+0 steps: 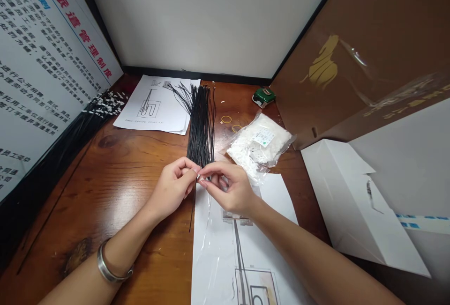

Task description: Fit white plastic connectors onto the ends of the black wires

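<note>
My left hand (pixel 177 184) pinches a thin black wire (pixel 192 211), whose tail hangs below the fingers. Fingertip to fingertip with it, my right hand (pixel 230 185) is closed on a small white connector (pixel 198 177), partly hidden by the fingers. Whether the wire's end sits inside the connector, I cannot tell. Just beyond both hands lies a thick bundle of black wires (pixel 201 127). A clear plastic bag of small white connectors (pixel 277 131) rests to the right, some of its contents near its open-looking front end.
Printed drawing sheets (pixel 168 120) lie at the back and under my right forearm. A green tape measure (pixel 263 97) and yellow rubber bands (pixel 226 119) are on the wooden table (pixel 140 164). At left are white-tipped black wires (pixel 101 106); a brown box (pixel 372 38) stands right.
</note>
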Demonstrator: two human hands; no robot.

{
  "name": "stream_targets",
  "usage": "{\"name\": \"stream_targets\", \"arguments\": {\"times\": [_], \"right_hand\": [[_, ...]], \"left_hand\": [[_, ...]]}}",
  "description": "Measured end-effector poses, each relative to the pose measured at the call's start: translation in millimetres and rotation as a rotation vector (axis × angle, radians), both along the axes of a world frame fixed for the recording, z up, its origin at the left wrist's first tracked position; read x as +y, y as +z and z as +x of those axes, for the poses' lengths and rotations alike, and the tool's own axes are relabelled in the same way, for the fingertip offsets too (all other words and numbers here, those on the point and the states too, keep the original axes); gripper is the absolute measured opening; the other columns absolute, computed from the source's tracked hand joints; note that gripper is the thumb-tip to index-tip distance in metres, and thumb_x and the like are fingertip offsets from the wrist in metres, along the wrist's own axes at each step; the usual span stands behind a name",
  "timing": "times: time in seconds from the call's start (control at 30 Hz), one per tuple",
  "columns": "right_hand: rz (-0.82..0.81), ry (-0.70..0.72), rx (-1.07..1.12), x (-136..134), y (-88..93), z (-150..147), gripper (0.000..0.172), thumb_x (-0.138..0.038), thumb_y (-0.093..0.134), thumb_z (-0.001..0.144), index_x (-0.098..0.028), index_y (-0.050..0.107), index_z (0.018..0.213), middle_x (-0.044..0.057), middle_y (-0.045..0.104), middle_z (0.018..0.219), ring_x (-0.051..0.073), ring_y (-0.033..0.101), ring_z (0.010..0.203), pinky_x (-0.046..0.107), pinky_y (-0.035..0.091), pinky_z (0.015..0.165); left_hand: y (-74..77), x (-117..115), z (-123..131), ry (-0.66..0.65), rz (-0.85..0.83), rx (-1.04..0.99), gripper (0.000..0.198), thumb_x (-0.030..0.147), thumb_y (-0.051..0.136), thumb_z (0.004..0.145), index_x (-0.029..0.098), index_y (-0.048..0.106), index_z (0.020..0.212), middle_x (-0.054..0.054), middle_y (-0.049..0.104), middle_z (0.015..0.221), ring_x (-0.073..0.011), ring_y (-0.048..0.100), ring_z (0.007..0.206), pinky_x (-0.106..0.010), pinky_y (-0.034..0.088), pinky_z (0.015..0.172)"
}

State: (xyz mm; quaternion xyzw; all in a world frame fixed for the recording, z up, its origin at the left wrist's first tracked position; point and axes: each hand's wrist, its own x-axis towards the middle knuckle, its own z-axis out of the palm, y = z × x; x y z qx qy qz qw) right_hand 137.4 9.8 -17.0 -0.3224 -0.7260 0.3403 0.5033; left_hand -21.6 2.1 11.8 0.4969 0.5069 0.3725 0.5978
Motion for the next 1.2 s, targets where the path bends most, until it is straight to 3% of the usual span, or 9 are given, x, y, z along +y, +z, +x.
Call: {"name": "stream_targets", "arguments": {"times": [0.17, 0.3, 0.5, 0.67, 0.8, 0.93, 1.03, 1.2], "right_hand": [[-0.069, -0.068, 0.013, 0.6, -1.3, 0.6, 0.014, -0.014, 0.062, 0.077, -0.020, 0.064, 0.090, 0.000, 0.065, 0.071, 0.005, 0.039, 0.042, 0.022, 0.033, 0.038], [-0.108, -0.101, -0.032, 3.1, -1.1, -0.2, 0.024, -0.013, 0.058, 0.079, -0.021, 0.067, 0.100, 0.000, 0.065, 0.073, 0.006, 0.039, 0.044, 0.024, 0.037, 0.043], [-0.047, -0.145, -0.104, 4.6, 2.0, -1.6, 0.017, -0.012, 0.056, 0.077, -0.020, 0.070, 0.082, -0.003, 0.053, 0.054, 0.010, 0.041, 0.048, 0.026, 0.036, 0.045], [0.059, -0.103, -0.058, 4.0, 3.8, 0.2, 0.017, -0.010, 0.056, 0.079, -0.020, 0.069, 0.083, 0.002, 0.065, 0.065, 0.011, 0.048, 0.050, 0.025, 0.037, 0.043], [0.139, -0.039, -0.034, 2.8, 3.1, 1.1, 0.018, -0.009, 0.057, 0.078, -0.021, 0.070, 0.085, 0.003, 0.070, 0.073, 0.008, 0.045, 0.044, 0.024, 0.038, 0.040], [0.190, 0.058, -0.043, 2.1, 0.5, 0.8, 0.021, -0.008, 0.056, 0.078, -0.020, 0.070, 0.086, 0.002, 0.068, 0.065, 0.010, 0.051, 0.046, 0.025, 0.044, 0.044], [0.181, 0.101, -0.049, 1.4, -0.1, 0.7, 0.021, -0.007, 0.055, 0.078, -0.019, 0.070, 0.085, 0.002, 0.065, 0.061, 0.011, 0.053, 0.048, 0.026, 0.043, 0.045], [0.111, 0.049, -0.081, 0.9, 1.8, 1.1, 0.014, -0.013, 0.057, 0.080, -0.021, 0.069, 0.082, -0.004, 0.053, 0.052, 0.009, 0.041, 0.042, 0.026, 0.036, 0.042]], "left_hand": [[1.8, 0.2, -0.4, 0.021, -0.023, -0.029, 0.027, 0.043, 0.058, 0.079, 0.018, 0.051, 0.073, 0.009, 0.041, 0.044, -0.0065, 0.032, 0.039, -0.019, 0.024, 0.039], [3.6, -1.1, -1.4, -0.082, 0.015, -0.024, 0.028, 0.042, 0.059, 0.079, 0.018, 0.051, 0.069, 0.009, 0.038, 0.044, -0.0066, 0.031, 0.040, -0.020, 0.023, 0.040], [5.9, -5.1, -2.2, -0.162, 0.090, 0.047, 0.028, 0.039, 0.061, 0.079, 0.017, 0.052, 0.065, 0.006, 0.038, 0.050, -0.0077, 0.034, 0.045, -0.022, 0.025, 0.044], [0.9, -4.5, -0.4, -0.069, 0.067, 0.052, 0.042, 0.049, 0.052, 0.086, 0.018, 0.045, 0.058, 0.005, 0.042, 0.047, -0.0076, 0.036, 0.042, -0.022, 0.029, 0.043], [-1.3, -2.9, 3.1, 0.041, 0.008, 0.016, 0.046, 0.056, 0.050, 0.086, 0.019, 0.042, 0.060, 0.005, 0.044, 0.047, -0.0075, 0.039, 0.040, -0.020, 0.033, 0.041], [-0.6, -1.5, 4.2, 0.022, 0.003, 0.010, 0.038, 0.054, 0.055, 0.083, 0.018, 0.052, 0.071, 0.006, 0.045, 0.049, -0.0080, 0.038, 0.041, -0.020, 0.030, 0.040], [-1.1, -0.2, 3.2, -0.009, 0.040, 0.007, 0.034, 0.048, 0.060, 0.081, 0.016, 0.057, 0.070, 0.005, 0.047, 0.053, -0.0071, 0.035, 0.044, -0.021, 0.025, 0.042], [-1.1, 1.1, 1.4, 0.027, -0.006, -0.061, 0.030, 0.044, 0.062, 0.077, 0.017, 0.052, 0.068, 0.009, 0.034, 0.047, -0.0060, 0.024, 0.042, -0.021, 0.019, 0.042]]}}
